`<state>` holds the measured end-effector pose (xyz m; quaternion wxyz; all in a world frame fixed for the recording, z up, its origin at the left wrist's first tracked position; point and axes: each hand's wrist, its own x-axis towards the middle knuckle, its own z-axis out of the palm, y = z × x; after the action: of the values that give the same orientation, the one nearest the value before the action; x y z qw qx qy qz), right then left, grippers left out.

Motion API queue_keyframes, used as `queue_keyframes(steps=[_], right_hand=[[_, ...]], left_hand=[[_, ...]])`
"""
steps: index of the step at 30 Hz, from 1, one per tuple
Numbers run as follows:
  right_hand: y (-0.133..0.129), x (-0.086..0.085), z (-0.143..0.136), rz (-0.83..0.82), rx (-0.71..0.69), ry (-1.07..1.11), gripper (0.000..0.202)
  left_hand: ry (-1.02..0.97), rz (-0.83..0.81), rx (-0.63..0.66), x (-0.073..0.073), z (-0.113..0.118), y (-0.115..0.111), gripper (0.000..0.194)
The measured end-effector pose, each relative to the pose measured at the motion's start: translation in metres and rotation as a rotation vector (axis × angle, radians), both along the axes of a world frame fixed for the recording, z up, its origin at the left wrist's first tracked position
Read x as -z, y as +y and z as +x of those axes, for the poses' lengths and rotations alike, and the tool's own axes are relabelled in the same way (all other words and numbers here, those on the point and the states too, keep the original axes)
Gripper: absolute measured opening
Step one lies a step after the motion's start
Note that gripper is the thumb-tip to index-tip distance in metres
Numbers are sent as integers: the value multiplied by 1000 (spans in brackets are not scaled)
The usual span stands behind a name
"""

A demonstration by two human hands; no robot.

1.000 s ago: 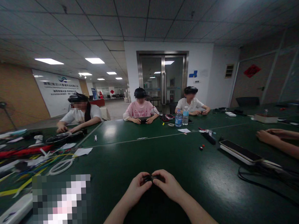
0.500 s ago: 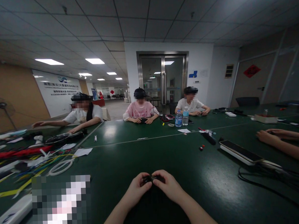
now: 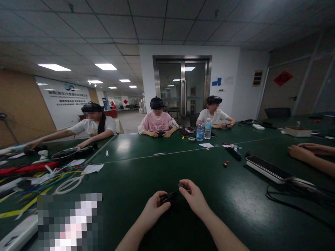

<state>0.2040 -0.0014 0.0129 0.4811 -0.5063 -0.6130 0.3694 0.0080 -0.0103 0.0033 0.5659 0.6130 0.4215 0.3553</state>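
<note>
Low in the middle of the head view, my left hand (image 3: 157, 206) is closed around a small black object (image 3: 169, 197), whose exact kind I cannot make out. One end of it sticks out past the fingertips toward the right. My right hand (image 3: 192, 195) is a little higher and to the right, apart from that object. Its thumb and fingers pinch a tiny dark piece (image 3: 181, 185), too small to name. Both hands are just above the dark green table (image 3: 136, 178).
Cables (image 3: 67, 184) and a power strip (image 3: 17, 238) lie at left. A phone (image 3: 269, 167) on a white block and black cords are at right, near a co-worker's hands (image 3: 301, 152). Two water bottles (image 3: 204, 130) stand farther off, by people seated across.
My right hand has moved up and right, away from the black object, with a tiny piece between its fingers. The person at far left has reached farther left.
</note>
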Motion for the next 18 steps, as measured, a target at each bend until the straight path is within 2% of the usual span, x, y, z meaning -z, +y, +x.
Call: queue_keyframes(steps=[7, 14, 18], right_hand=[[14, 4, 23, 9, 201, 96, 34], [16, -3, 39, 98, 430, 150, 39], [10, -13, 38, 143, 451, 87, 42]], left_hand=[[16, -10, 9, 0, -2, 1, 46], [23, -27, 15, -2, -3, -1, 46], [48, 12, 2, -1, -1, -3, 43]])
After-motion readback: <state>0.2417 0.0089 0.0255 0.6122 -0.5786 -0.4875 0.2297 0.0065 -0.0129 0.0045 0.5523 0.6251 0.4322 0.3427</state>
